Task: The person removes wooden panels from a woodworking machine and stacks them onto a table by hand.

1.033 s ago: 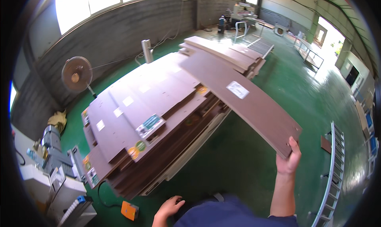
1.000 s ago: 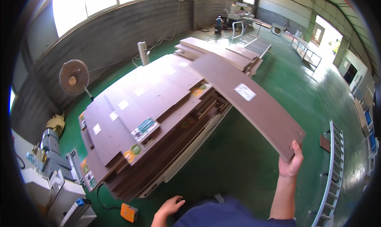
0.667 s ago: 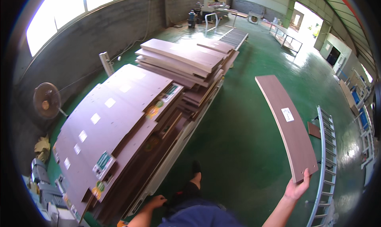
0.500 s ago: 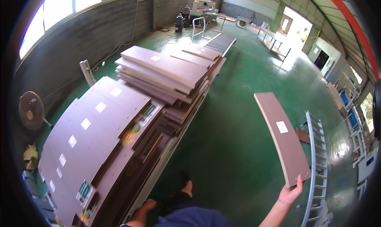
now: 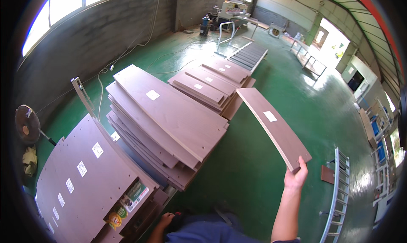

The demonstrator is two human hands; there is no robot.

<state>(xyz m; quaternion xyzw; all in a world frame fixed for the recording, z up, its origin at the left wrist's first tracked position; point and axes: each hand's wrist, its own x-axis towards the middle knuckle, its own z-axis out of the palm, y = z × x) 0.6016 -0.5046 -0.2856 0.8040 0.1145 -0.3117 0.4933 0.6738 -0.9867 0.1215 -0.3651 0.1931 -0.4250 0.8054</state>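
My right hand (image 5: 295, 176) is closed around the near end of a long brown panel (image 5: 283, 134). The panel slants up and leftward over the green floor, with a white label on its face. My left hand (image 5: 167, 219) hangs low beside my body, near the edge of the stacks; its fingers are too small and partly hidden to read. Beside it lies a stack of labelled brown panels (image 5: 87, 147), with a colourful printed package (image 5: 133, 196) in its side. A taller stack of wide panels (image 5: 169, 105) is just beyond.
Smaller panels (image 5: 203, 84) lie on the line farther ahead, before a roller conveyor (image 5: 248, 56). On the right, a metal ladder-like frame (image 5: 336, 196) lies near a small brown board (image 5: 327, 174). A fan (image 5: 28, 125) stands at the left by the wall, and a cable runs along the floor.
The view has moved forward along the stacks. My right hand has brought the panel leftward and up, so its far end now sits near the smaller panels. My left hand stays low.
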